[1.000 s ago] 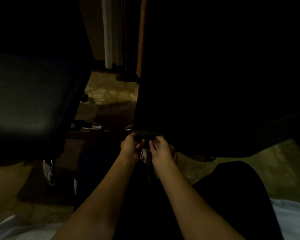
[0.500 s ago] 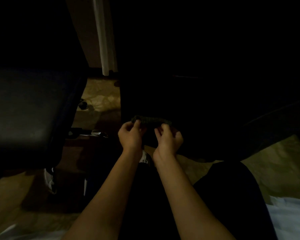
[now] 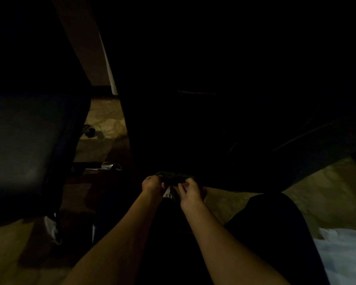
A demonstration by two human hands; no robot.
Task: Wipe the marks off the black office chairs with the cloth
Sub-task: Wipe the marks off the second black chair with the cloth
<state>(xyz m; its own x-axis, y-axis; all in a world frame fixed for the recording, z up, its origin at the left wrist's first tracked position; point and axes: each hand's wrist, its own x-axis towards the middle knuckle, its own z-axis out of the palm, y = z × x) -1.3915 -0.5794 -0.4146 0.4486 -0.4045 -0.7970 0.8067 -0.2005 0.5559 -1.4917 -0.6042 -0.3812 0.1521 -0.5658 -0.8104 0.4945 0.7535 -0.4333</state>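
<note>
The scene is very dark. A small dark green cloth (image 3: 173, 177) is stretched between my two hands at the lower front edge of a black office chair (image 3: 224, 130) that fills the centre and right. My left hand (image 3: 152, 185) pinches the cloth's left end. My right hand (image 3: 190, 191) pinches its right end. A second black chair (image 3: 27, 145) stands at the left, its padded surface faintly lit.
A tan patterned floor (image 3: 105, 128) shows between the two chairs and at the right. A chrome chair-base leg (image 3: 111, 166) and a caster (image 3: 89, 130) lie near the left chair. A white post (image 3: 109, 73) stands behind. My dark-clothed legs are below the hands.
The view has shifted, so the chairs sit differently in frame. My hands have kept the cloth between them and now hold it at the chair's lower edge, slightly wider apart.
</note>
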